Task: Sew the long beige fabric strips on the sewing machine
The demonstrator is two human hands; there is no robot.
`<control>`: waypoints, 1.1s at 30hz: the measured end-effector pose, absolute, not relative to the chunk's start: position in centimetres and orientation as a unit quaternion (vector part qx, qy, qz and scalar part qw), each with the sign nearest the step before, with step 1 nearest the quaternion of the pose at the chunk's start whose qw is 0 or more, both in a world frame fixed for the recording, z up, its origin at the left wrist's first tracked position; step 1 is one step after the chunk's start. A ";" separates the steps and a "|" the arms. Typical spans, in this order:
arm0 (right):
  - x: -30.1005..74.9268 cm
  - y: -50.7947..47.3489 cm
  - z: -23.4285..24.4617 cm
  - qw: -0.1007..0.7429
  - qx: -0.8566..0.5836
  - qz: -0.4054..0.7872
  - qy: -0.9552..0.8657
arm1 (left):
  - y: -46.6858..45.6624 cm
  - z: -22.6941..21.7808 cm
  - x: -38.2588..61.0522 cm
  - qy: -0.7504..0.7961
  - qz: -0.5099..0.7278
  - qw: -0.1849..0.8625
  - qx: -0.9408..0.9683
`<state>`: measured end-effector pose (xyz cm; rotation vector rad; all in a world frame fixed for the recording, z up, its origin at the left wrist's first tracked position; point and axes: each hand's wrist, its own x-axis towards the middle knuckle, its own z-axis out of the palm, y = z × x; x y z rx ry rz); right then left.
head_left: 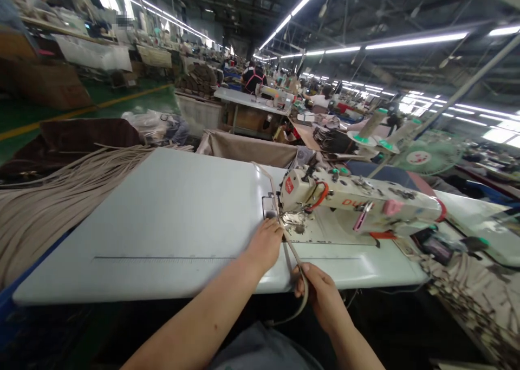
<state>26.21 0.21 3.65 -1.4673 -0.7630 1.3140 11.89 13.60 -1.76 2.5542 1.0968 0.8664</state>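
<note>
A narrow beige fabric strip (293, 251) runs across the white sewing table (182, 207), under the head of a sewing machine (357, 196), and on toward the back edge. My left hand (266, 245) lies flat beside the needle area, fingertips touching the strip; its thumb is hidden. At the table's front edge my right hand (319, 289) is closed, pinching the strip between thumb and fingers. The strip's loose end curves below that hand toward my lap. The presser foot and needle are too small to make out clearly.
Many beige strips (60, 191) hang over the table's left side. Behind the table is a fabric-lined bin (247, 147). Thread cones (371, 125) and a green fan (426, 154) stand at the right back. Stacked fabric pieces (479, 299) lie at the right. Other people work farther back.
</note>
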 end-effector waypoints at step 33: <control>28.7 -6.9 -3.7 0.387 -0.505 0.630 -0.445 | 13.5 -3.1 11.0 0.396 0.235 0.030 0.887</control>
